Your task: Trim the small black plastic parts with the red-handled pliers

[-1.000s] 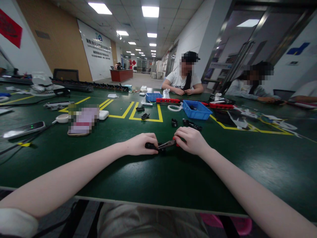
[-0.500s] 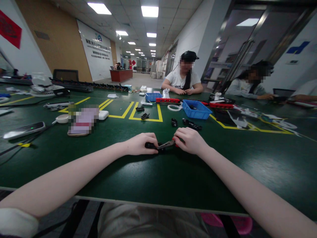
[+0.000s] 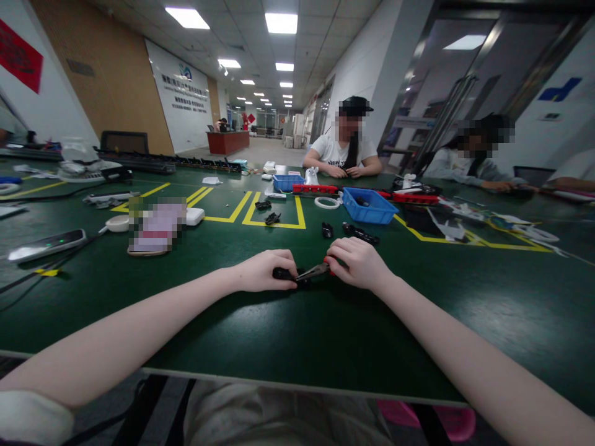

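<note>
My left hand [image 3: 268,271] is closed around a small black part [image 3: 282,274], pressing it close to the green tabletop [image 3: 283,334]. Red-handled long-nose pliers [image 3: 314,271] are gripped in my right hand [image 3: 356,263], and their metal jaws point left and touch the black part. My fingers hide much of the part and most of the pliers' handles. Just beyond my right hand lie a short black piece [image 3: 327,230] and a longer black piece [image 3: 360,233]. Farther off, two small black clip-like pieces [image 3: 272,218] rest at a yellow-taped outline.
A blue bin [image 3: 369,206] and a white ring of tubing [image 3: 326,202] stand beyond my hands. To the left are a phone [image 3: 155,229], a white case [image 3: 194,216] and cables [image 3: 69,257]. Across the table sits a person in a white shirt [image 3: 343,152]; another sits at right.
</note>
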Action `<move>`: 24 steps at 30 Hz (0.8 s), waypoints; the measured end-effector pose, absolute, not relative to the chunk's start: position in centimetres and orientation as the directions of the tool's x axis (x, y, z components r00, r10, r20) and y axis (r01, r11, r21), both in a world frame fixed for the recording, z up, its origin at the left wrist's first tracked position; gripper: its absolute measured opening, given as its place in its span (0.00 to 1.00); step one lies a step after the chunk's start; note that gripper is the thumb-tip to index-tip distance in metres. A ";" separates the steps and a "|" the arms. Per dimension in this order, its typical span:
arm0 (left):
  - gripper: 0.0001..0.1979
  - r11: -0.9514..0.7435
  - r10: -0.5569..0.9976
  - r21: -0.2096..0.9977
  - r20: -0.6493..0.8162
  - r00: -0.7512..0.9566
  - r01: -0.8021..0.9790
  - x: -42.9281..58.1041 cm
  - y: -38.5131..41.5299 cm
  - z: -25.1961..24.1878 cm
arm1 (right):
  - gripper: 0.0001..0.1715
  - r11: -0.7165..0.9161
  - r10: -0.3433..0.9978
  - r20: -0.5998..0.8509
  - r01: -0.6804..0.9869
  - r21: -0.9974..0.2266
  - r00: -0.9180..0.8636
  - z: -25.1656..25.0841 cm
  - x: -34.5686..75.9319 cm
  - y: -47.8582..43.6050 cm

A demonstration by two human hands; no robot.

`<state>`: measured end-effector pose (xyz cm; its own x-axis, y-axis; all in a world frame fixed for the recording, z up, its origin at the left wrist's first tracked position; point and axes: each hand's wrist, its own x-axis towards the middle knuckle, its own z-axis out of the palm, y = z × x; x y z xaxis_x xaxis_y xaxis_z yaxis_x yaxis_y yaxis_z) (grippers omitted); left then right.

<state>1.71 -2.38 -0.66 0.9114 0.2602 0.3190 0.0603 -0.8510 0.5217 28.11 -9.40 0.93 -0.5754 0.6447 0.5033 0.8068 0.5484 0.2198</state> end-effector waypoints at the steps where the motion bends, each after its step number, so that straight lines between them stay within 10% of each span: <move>1: 0.07 -0.852 0.260 0.520 0.319 0.911 0.061 1.7 -2.4 -0.7 | 0.15 0.551 0.639 0.510 0.805 0.219 -0.576 0.9 28.1 -9.4; 24: 0.07 -0.852 0.256 0.520 0.316 0.914 0.059 1.7 -2.3 -0.9 | 0.16 0.558 0.619 0.519 0.795 0.238 -0.589 0.4 27.9 -9.2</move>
